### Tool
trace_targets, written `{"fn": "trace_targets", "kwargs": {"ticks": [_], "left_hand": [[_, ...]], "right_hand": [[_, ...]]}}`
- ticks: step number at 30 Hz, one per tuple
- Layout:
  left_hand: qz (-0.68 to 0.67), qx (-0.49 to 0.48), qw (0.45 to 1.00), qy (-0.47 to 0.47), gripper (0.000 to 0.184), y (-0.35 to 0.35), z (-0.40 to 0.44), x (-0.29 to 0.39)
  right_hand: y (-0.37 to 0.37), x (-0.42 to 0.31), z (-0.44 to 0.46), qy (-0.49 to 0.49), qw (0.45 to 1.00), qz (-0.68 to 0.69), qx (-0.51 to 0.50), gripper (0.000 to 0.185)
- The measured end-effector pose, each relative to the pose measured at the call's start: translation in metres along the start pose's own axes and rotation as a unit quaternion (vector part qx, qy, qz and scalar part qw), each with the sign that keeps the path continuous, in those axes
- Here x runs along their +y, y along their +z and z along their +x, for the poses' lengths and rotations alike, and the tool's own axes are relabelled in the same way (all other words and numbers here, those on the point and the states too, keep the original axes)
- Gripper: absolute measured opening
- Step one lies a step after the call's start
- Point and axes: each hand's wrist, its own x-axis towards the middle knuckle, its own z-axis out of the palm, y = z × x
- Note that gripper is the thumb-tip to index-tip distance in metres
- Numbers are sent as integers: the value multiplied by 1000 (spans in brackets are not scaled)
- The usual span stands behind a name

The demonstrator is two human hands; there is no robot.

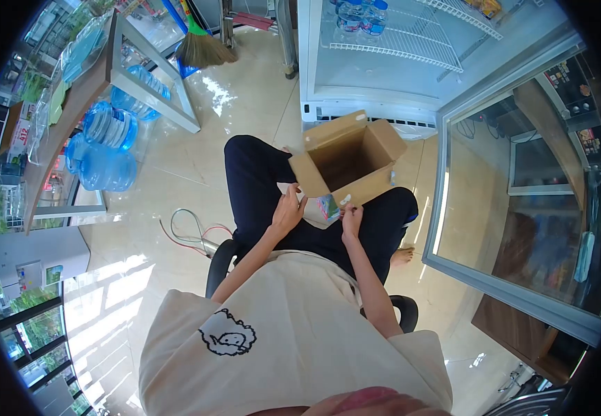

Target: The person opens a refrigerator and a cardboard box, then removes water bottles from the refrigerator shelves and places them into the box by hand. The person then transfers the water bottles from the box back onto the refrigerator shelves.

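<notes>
An open cardboard box [345,163] rests tilted over my lap, between my knees, its flaps raised and its inside dark. My left hand [289,209] is at the box's near left corner, fingers bent against the cardboard edge. At the near side, my right hand [352,220] has its fingers closed at the lower edge by a white patch. Between the hands, a small colourful item [327,206] shows at the box's near edge; whether either hand holds it is unclear.
Ahead stands an open fridge [384,104] with bottles [361,17] on a wire shelf. Its glass door [515,194] swings out at right. Large water jugs [110,128] and a table [72,104] are at left; a broom [202,50] leans behind. Cables [193,232] lie near the chair.
</notes>
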Motion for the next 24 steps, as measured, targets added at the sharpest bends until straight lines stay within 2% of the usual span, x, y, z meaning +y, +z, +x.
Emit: {"fn": "trace_targets", "kwargs": {"ticks": [2, 4, 6, 7, 10, 13, 16, 17, 20, 21, 24], "left_hand": [[-19, -15, 999, -26, 47, 0, 2, -1], [-66, -17, 995, -67, 50, -7, 3, 5], [-67, -1, 998, -14, 52, -11, 4, 8], [-67, 7, 998, 12, 52, -12, 4, 7], [-61, -15, 998, -22, 53, -13, 0, 11], [-161, 22, 986, -48, 48, 1, 9, -11], [-305, 11, 935, -178, 43, 2, 26, -30], [-342, -3, 920, -190, 39, 3, 32, -34], [-435, -113, 865, -224, 40, 6, 47, -26], [-417, -101, 871, -240, 43, 8, 46, -16], [-304, -46, 937, -165, 45, 34, 47, -36]], "right_hand": [[4, -4, -2, 31, 994, -55, -91, 21], [11, -18, -7, 77, 990, -29, -111, 20], [14, -27, -7, 129, 984, 1, -124, 21], [15, -29, -5, 129, 985, 1, -115, 23], [17, -25, -2, 115, 989, -4, -92, 27], [17, -17, -1, 58, 995, -30, -72, 27], [14, -13, -1, 19, 995, -73, -70, 28], [12, -14, -1, 25, 992, -86, -86, 30], [8, -13, -3, 24, 989, -101, -107, 29], [6, -7, 0, 21, 988, -108, -113, 29], [1, 4, 5, 11, 978, -157, -137, 30]]}}
